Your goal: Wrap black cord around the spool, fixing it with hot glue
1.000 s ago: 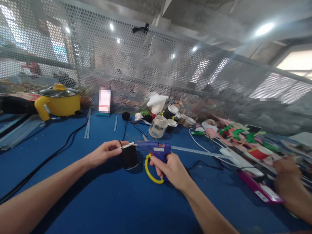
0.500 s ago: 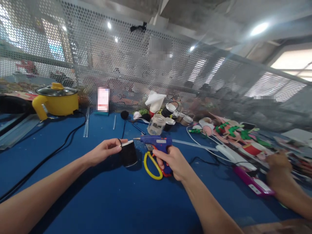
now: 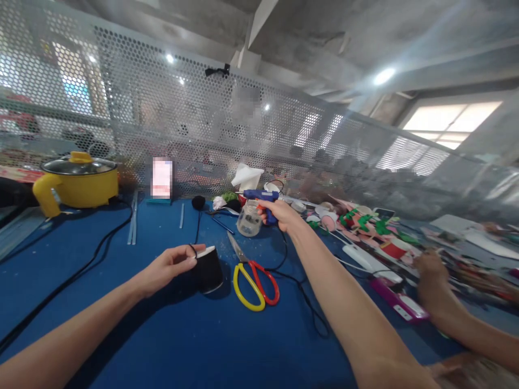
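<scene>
Fingers of my left hand (image 3: 178, 263) pinch the rim of a small black cup (image 3: 208, 271) with a white top edge, held tilted just over the blue table (image 3: 162, 346). A black cord loops at those fingertips. My right hand (image 3: 279, 212) is wrapped round the handle of a blue glue gun (image 3: 260, 195), above and behind a clear jar (image 3: 248, 220). Scissors (image 3: 250, 283) with one yellow and one red handle lie between my hands, blades pointing away from me.
A yellow pot (image 3: 81, 181) with its cable is at left. Beside the jar lie a black yarn ball (image 3: 198, 203) and a pen (image 3: 222, 225). At right are a purple power strip (image 3: 398, 300), craft pieces and another person's hand (image 3: 432, 267).
My right hand has carried the glue gun away from the cup, back toward the jar, uncovering the scissors. My left hand still holds the cup. The view has shifted slightly.
</scene>
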### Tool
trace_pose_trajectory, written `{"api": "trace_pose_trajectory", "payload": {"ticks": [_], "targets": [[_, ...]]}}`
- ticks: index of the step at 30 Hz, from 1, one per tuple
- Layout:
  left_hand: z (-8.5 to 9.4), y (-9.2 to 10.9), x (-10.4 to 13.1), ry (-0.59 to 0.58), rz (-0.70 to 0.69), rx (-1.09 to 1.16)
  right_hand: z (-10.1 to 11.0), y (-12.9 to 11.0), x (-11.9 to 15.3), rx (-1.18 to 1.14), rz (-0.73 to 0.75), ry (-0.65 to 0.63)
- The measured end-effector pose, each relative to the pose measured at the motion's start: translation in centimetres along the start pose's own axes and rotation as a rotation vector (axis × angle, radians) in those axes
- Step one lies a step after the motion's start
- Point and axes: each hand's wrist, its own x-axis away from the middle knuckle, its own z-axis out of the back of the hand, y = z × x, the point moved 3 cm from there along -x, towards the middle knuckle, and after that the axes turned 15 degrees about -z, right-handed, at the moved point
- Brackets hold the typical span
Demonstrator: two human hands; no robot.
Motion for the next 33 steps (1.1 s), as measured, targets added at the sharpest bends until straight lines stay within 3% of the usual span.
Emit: {"api": "trace_pose_trajectory", "payload": {"ticks": [5,11,14,15,16,17,20,22,24,28,33], "targets": [[0.0,0.0,-0.1,-0.024,-0.003,-0.032,0.3,0.2,-2.4,0.148,-0.1,0.076],[-0.1,0.0,-0.1,-0.035,-0.035,-0.069,1.5,0.6,-1.5,0.35,-0.098,0.246],[-0.2,0.1,-0.1,-0.047,-0.043,-0.079,1.3,-0.1,0.8,0.444,0.047,0.407],[-0.3,0.2,-0.1,-0.047,-0.046,-0.081,0.7,-0.3,1.8,0.475,0.136,0.449],[-0.3,0.2,-0.1,-0.047,-0.049,-0.081,-0.5,-0.6,3.1,0.574,0.325,0.484],[-0.4,0.3,-0.1,-0.046,-0.057,-0.084,-2.0,-0.6,4.4,0.652,0.48,0.457],[-0.5,0.3,-0.1,-0.048,-0.087,-0.143,-7.3,0.7,7.1,0.742,0.672,0.087],[-0.6,0.2,-0.2,-0.058,-0.096,-0.21,-10.2,1.7,7.9,0.797,0.698,-0.06],[-0.8,0.1,-0.2,-0.064,-0.097,-0.25,-12.0,2.4,7.9,0.858,0.662,-0.123],[-1.0,0.3,-0.2,-0.051,-0.106,-0.286,-12.3,2.6,7.0,0.775,0.589,-0.167],[-1.1,0.4,-0.3,-0.025,-0.113,-0.268,-10.0,3.2,6.9,0.322,0.503,-0.219]]}}
